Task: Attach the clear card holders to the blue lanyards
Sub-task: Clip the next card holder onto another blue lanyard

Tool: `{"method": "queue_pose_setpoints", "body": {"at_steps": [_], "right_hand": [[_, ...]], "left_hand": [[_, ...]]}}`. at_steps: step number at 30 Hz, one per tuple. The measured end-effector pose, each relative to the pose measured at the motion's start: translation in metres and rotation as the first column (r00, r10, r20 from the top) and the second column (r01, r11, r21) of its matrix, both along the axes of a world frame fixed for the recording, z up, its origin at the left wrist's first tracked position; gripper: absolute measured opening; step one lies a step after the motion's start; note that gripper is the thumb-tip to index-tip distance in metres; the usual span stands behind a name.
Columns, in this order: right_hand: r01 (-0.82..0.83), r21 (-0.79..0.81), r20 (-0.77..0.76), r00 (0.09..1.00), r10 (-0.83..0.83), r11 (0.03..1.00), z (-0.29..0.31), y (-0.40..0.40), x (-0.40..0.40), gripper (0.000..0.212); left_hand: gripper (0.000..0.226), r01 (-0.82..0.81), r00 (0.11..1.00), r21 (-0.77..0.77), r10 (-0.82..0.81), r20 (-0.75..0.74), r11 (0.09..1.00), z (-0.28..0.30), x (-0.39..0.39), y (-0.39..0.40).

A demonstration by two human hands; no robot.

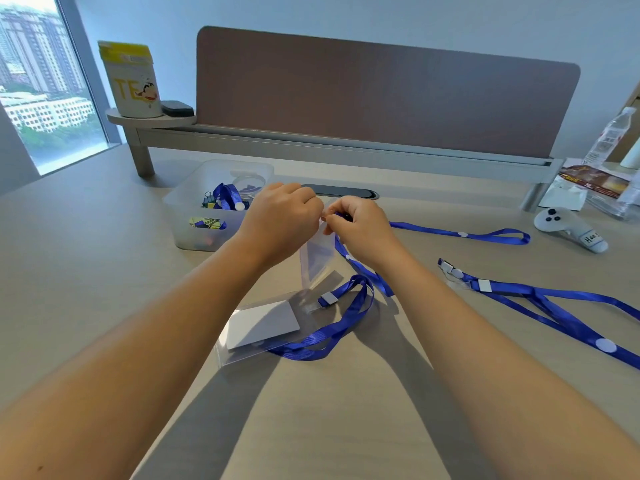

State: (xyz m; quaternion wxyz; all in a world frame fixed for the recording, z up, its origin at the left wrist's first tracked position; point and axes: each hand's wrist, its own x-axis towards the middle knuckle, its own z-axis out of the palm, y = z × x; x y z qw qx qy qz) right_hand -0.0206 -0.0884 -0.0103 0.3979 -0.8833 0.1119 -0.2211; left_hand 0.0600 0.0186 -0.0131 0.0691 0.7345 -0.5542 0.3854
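My left hand (pixel 282 216) pinches the top edge of a clear card holder (pixel 317 258) that hangs above the desk. My right hand (pixel 362 226) is closed on the clip end of a blue lanyard (pixel 460 233) right against that top edge; the clip itself is hidden by my fingers. That lanyard's strap trails right across the desk. Below my hands lies a second clear card holder (pixel 263 327) with a white card inside, joined to another blue lanyard (pixel 332 330). A third blue lanyard (pixel 540 303) with a clip lies at the right.
A clear plastic bin (pixel 194 216) with binder clips and a blue lanyard stands left of my hands. A white controller (pixel 568 226) and a water bottle (pixel 609 136) are at the right. A brown divider panel (pixel 381 91) backs the desk, with a tea tin (pixel 133 81) on its shelf.
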Motion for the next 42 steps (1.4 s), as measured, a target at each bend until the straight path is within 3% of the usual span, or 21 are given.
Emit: {"method": "queue_pose_setpoints", "body": {"at_steps": [5, 10, 15, 18, 24, 27, 29, 32, 33, 34, 37, 39, 42], "right_hand": [[-0.003, 0.158, -0.046, 0.999, 0.01, 0.987, 0.001, -0.001, 0.002, 0.029], [0.019, 0.217, -0.014, 1.0, -0.016, 0.976, -0.002, 0.001, 0.004, 0.026], [0.044, 0.209, 0.082, 0.995, -0.062, 0.977, -0.004, 0.005, 0.008, 0.022], [0.07, 0.169, 0.101, 0.991, -0.088, 0.983, -0.005, 0.007, 0.011, 0.022], [0.074, 0.077, 0.136, 0.987, -0.084, 0.994, -0.006, 0.008, 0.012, 0.023], [0.077, 0.087, 0.147, 0.985, -0.089, 0.993, -0.005, 0.005, 0.011, 0.023], [0.066, 0.168, 0.139, 0.986, -0.09, 0.984, -0.001, 0.001, 0.012, 0.022], [0.03, 0.346, 0.075, 0.995, -0.06, 0.938, 0.007, -0.004, 0.01, 0.02], [0.01, 0.413, 0.052, 0.998, -0.034, 0.911, 0.01, -0.006, 0.009, 0.022], [-0.014, 0.48, 0.034, 0.999, -0.002, 0.877, 0.013, -0.007, 0.008, 0.024], [-0.073, 0.631, 0.016, 0.997, 0.081, 0.772, 0.019, -0.01, 0.005, 0.022], [-0.095, 0.681, 0.014, 0.993, 0.116, 0.726, 0.021, -0.012, 0.004, 0.022], [-0.05, 0.666, -0.055, 0.992, 0.117, 0.744, 0.023, -0.018, 0.004, 0.025]], "left_hand": [[0.018, 0.004, 0.999, -0.009, -0.004, -0.032, 1.0, -0.002, 0.0, 0.002], [0.013, 0.033, 0.998, -0.064, -0.036, -0.059, 0.997, -0.006, 0.002, 0.0], [0.018, -0.006, 0.94, -0.29, -0.094, -0.329, 0.957, -0.009, -0.002, -0.006], [0.03, -0.086, 0.829, -0.4, -0.157, -0.537, 0.913, -0.009, -0.006, -0.009], [0.021, -0.209, 0.647, -0.503, -0.267, -0.714, 0.839, -0.008, -0.008, -0.013], [0.022, -0.221, 0.538, -0.49, -0.314, -0.783, 0.843, -0.002, -0.008, -0.012], [0.023, -0.218, 0.399, -0.479, -0.37, -0.839, 0.85, 0.002, -0.009, -0.01], [0.025, -0.197, 0.083, -0.49, -0.484, -0.871, 0.849, 0.005, -0.013, -0.006], [0.027, -0.18, 0.024, -0.487, -0.491, -0.871, 0.855, 0.004, -0.015, -0.006], [0.032, -0.16, 0.017, -0.474, -0.477, -0.879, 0.866, 0.004, -0.016, -0.006], [0.047, -0.149, 0.113, -0.439, -0.425, -0.898, 0.886, -0.001, -0.019, -0.009], [0.038, -0.153, 0.194, -0.416, -0.386, -0.902, 0.896, -0.005, -0.018, -0.012], [0.026, -0.204, 0.367, -0.35, -0.26, -0.893, 0.914, -0.011, -0.015, -0.015]]}}
